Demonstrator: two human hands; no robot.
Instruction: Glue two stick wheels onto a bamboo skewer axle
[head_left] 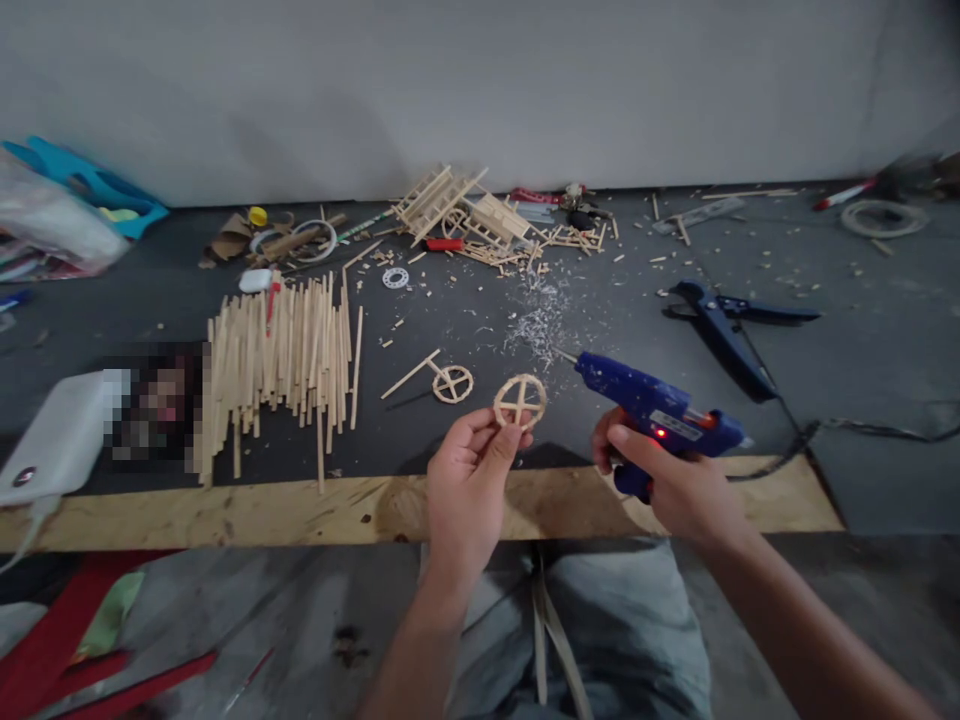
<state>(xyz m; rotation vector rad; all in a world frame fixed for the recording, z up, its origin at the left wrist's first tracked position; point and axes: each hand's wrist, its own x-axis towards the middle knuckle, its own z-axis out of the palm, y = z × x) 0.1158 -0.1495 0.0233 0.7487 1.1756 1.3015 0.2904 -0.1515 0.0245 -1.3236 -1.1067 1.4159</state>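
Between thumb and fingers, my left hand (478, 455) pinches a small wooden spoked wheel (520, 402) by its lower rim, above the table's front edge. My right hand (679, 475) is wrapped round the handle of a blue hot glue gun (637, 390), whose red light is lit. The gun's metal nozzle points left, a little above and right of the wheel, apart from it. On the table just left of my left hand lies a second wooden wheel (453, 385) with a thin stick (411, 374) at its upper left.
Many wooden sticks (277, 350) lie in a pile at the left. Wooden frame pieces (442, 205) stand at the back, near glue shreds (541, 315). A blue-handled cutter (724, 335) lies at right, by the gun's cord (780, 465). A white power bank (52, 435) sits far left.
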